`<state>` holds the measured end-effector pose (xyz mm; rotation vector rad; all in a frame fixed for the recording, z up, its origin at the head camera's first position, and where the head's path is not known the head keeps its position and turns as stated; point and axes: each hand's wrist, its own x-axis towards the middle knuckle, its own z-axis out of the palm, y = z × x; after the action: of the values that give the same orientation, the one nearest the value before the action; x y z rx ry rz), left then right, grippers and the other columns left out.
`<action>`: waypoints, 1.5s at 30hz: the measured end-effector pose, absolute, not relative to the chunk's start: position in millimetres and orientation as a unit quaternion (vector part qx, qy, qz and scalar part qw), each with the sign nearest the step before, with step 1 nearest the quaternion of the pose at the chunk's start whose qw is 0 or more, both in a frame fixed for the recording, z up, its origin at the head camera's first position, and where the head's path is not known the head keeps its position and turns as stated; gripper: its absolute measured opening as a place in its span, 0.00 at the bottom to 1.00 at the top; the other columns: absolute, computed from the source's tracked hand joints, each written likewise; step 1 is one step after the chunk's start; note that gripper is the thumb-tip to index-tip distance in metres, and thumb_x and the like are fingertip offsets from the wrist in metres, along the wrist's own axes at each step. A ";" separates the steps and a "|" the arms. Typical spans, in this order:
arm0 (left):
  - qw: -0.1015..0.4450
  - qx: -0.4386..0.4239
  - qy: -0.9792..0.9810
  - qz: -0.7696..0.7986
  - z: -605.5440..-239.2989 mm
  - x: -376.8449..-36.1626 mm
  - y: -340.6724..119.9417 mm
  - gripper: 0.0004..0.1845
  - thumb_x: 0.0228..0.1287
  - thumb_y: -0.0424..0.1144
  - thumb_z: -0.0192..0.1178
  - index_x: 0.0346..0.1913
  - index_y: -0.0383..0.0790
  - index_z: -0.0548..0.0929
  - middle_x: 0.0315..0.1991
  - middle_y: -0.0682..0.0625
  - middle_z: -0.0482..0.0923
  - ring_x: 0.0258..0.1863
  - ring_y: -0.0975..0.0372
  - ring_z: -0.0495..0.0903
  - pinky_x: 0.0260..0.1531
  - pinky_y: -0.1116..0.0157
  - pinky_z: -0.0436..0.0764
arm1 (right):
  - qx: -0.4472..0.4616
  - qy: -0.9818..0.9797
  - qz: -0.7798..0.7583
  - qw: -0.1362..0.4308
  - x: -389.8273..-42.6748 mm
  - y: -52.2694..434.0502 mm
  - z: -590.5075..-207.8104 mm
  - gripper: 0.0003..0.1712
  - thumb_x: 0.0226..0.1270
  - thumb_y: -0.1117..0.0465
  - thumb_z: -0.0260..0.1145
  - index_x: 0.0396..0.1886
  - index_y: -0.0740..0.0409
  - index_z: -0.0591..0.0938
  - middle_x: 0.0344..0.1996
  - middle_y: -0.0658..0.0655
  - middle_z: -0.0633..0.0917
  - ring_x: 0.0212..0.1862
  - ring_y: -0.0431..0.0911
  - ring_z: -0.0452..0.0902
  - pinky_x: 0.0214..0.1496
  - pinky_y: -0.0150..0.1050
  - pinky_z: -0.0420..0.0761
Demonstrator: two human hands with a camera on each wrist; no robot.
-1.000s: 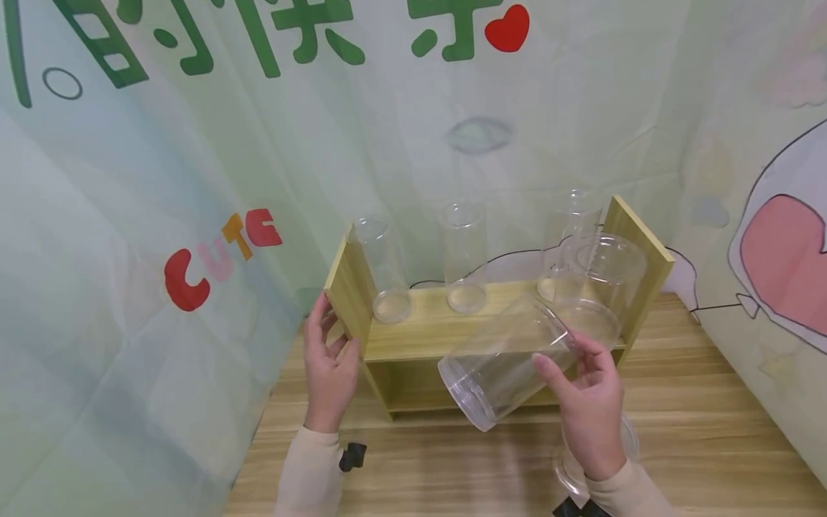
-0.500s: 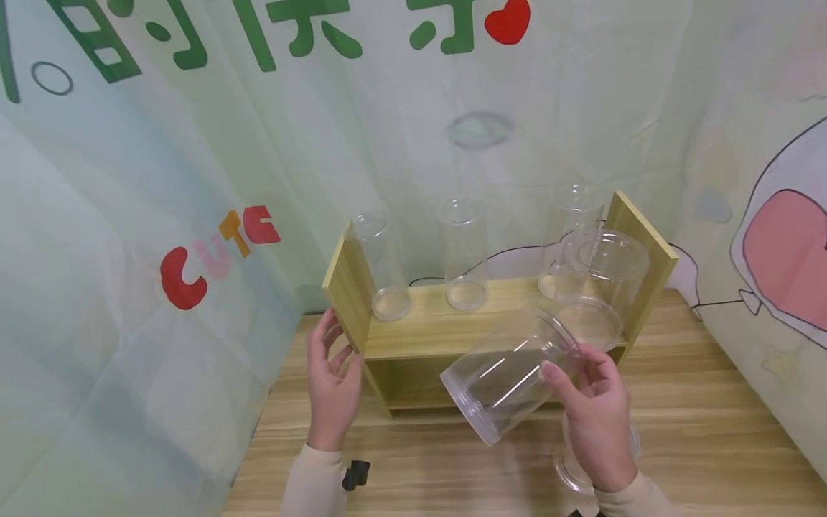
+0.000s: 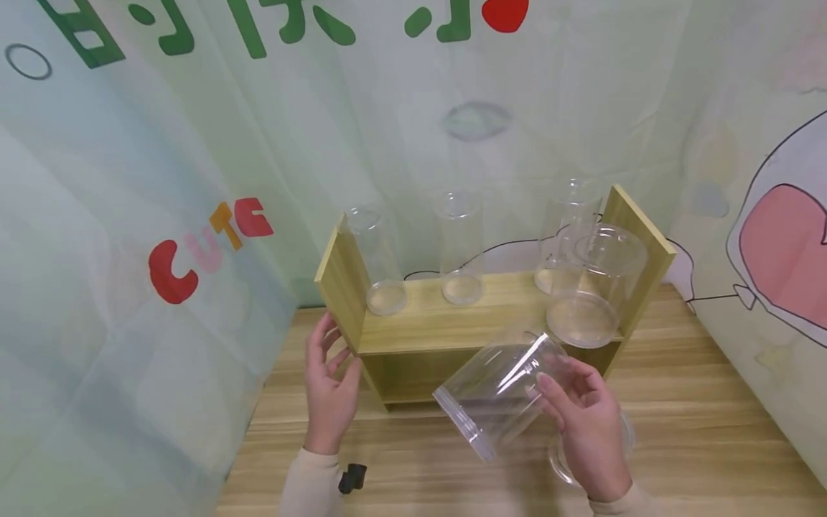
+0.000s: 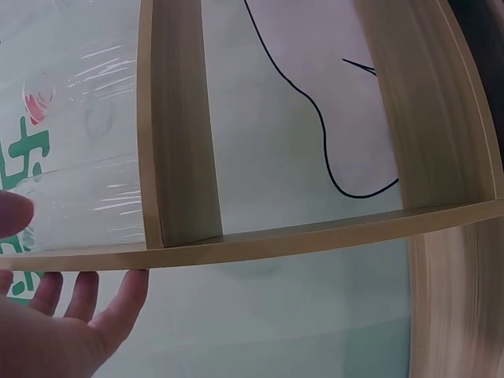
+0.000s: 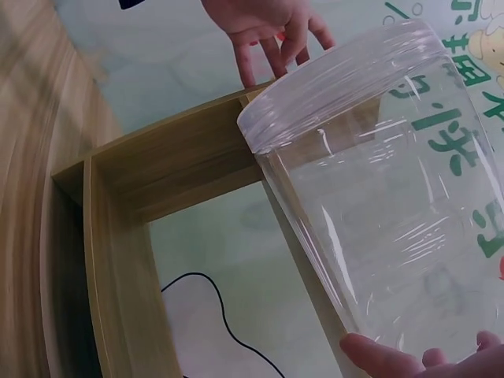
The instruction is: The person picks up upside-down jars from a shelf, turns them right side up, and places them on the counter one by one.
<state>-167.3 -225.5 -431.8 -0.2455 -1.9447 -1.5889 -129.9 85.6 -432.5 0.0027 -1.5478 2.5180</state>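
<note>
My right hand [image 3: 593, 424] grips a clear plastic jar [image 3: 494, 398] by one end, thumb on the near side. The jar is tilted in front of the shelf, its ridged, band-like end pointing down and left. In the right wrist view, the jar [image 5: 386, 197] fills the right side and only fingertips show at its lower edge. My left hand [image 3: 331, 395] is at the left side panel of the small wooden shelf [image 3: 413, 334]. In the left wrist view, its fingertips [image 4: 130, 295] touch the panel's outer face, and the thumb lies beyond the panel's edge.
Two slim clear cylinders [image 3: 386, 298] [image 3: 461, 287] stand on the shelf's upper board. At the right end are another slim cylinder [image 3: 571, 208] and a wide one [image 3: 584, 319]. A clear round object [image 3: 561, 459] lies on the wooden table [image 3: 698, 431], partly behind my right hand.
The jar has dropped slightly and turned, its ridged end now lower and more edge-on. My right hand has moved down a little with it. My left fingers sit lower on the panel.
</note>
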 end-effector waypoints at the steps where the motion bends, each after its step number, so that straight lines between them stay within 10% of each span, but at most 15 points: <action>1: 0.303 -0.092 -0.736 -0.598 -432.6 -167.1 -225.4 0.44 0.55 0.11 0.51 0.75 0.43 0.60 0.68 0.44 0.61 0.66 0.48 0.63 0.58 0.52 0.72 | 0.002 -0.517 0.851 0.089 -129.8 85.7 -433.4 0.17 0.67 0.78 0.61 0.52 0.63 0.72 0.52 0.55 0.81 0.48 0.43 0.80 0.48 0.40 0.83; 13: 0.300 -0.092 -0.749 -0.584 -444.2 -157.1 -222.7 0.44 0.54 0.11 0.53 0.75 0.40 0.60 0.68 0.42 0.60 0.67 0.49 0.61 0.60 0.50 0.70 | 0.007 -0.499 0.863 0.073 -128.5 84.5 -438.8 0.16 0.68 0.77 0.60 0.52 0.62 0.73 0.51 0.55 0.81 0.50 0.44 0.79 0.49 0.42 0.83; 24: 0.339 -0.080 -0.767 -0.538 -443.4 -140.5 -203.8 0.34 0.45 0.07 0.52 0.61 0.20 0.69 0.64 0.27 0.59 0.64 0.59 0.62 0.59 0.72 0.68 | 0.007 -0.506 0.861 0.045 -126.8 86.8 -446.1 0.14 0.72 0.74 0.58 0.54 0.63 0.73 0.52 0.56 0.79 0.50 0.45 0.77 0.47 0.45 0.83; 32: 0.349 -0.123 -0.770 -0.520 -478.9 -136.1 -200.4 0.37 0.43 0.10 0.58 0.62 0.31 0.73 0.65 0.36 0.64 0.63 0.58 0.65 0.57 0.68 0.70 | 0.003 -0.504 0.864 0.023 -123.3 85.8 -450.8 0.12 0.74 0.71 0.57 0.52 0.59 0.75 0.52 0.54 0.79 0.52 0.43 0.76 0.45 0.44 0.84; 45: 0.234 -0.341 -0.699 -0.584 -494.2 -120.1 -177.9 0.49 0.32 0.12 0.58 0.65 0.18 0.50 0.69 0.26 0.49 0.69 0.49 0.59 0.53 0.53 0.79 | -0.001 -0.491 0.871 0.010 -124.5 81.6 -456.3 0.08 0.76 0.69 0.55 0.50 0.57 0.76 0.49 0.54 0.77 0.51 0.42 0.75 0.46 0.47 0.84</action>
<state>-120.1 -177.9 -494.2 -0.9355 -1.9178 -1.6037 -124.5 81.6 -456.3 -0.0021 -1.5335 2.7197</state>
